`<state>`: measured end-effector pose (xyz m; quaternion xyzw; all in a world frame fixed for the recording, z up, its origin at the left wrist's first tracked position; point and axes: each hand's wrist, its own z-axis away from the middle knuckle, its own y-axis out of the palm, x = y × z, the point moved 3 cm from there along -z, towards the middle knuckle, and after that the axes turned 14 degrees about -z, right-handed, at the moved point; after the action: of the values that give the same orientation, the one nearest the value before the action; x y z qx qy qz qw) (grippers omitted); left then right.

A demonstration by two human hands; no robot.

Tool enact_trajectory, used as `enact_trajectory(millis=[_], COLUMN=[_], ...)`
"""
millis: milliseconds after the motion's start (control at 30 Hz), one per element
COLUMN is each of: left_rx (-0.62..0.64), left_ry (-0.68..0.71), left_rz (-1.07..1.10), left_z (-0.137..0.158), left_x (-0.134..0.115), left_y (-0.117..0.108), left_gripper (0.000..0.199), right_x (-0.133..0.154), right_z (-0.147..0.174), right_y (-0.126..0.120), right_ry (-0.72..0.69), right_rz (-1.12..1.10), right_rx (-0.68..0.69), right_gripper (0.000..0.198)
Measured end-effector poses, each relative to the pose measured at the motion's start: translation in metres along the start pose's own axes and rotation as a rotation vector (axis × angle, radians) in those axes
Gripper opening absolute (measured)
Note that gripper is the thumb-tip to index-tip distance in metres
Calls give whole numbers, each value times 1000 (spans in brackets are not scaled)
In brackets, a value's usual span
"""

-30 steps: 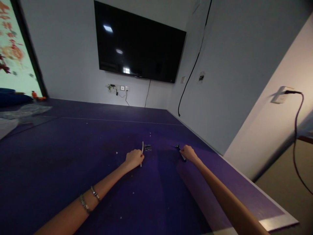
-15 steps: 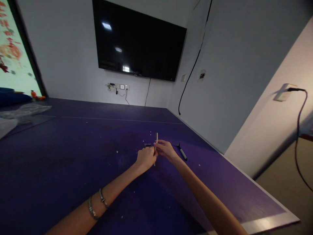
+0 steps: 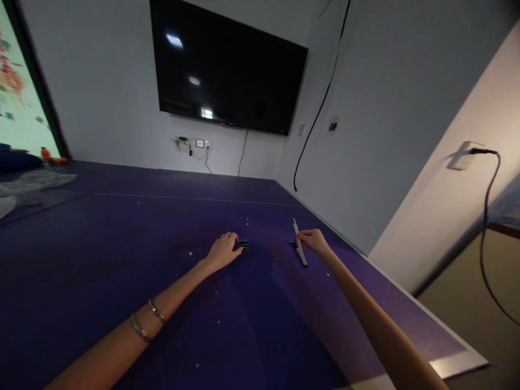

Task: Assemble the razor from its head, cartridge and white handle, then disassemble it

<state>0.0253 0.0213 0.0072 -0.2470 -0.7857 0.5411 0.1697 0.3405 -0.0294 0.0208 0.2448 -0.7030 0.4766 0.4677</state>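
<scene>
My right hand [image 3: 313,239] pinches a slim white toothbrush [image 3: 296,226] that has a dark patch near its upper end. It holds the toothbrush just over a razor [image 3: 301,255], which has a dark head and a grey handle and is partly covered from view. My left hand [image 3: 222,250], farther left, has its thumb and fingers closed around the near end of a small black flat piece [image 3: 243,244] at the table surface. The exact kind of that piece is too small to make out.
The purple tabletop [image 3: 170,303] carries several small white scraps. Clear plastic wrapping [image 3: 38,182] lies at the far left, near an orange object [image 3: 51,157]. A black cable [image 3: 311,135] hangs along the wall to the right of a large television [image 3: 227,65].
My hands have moved apart. The right one carried the toothbrush rightward to the razor; the left one moved left and now grips the small black piece.
</scene>
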Motion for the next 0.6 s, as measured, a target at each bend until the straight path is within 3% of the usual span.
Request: enact_trajectory(millis=[167, 400, 600], left_rx=[70, 118, 119], left_ry=[57, 75, 109], left_rz=[10, 60, 90], left_z=[-9, -23, -29], left_x=[11, 9, 8], left_y=[25, 44, 48], left_gripper=[50, 60, 54], right_x=[-29, -51, -55], right_z=[-8, -10, -14], right_y=[-28, -21, -15], right_ry=[8, -9, -38], right_rz=[229, 415, 499], right_rx=[-47, -28, -22], right_gripper=[17, 17, 16])
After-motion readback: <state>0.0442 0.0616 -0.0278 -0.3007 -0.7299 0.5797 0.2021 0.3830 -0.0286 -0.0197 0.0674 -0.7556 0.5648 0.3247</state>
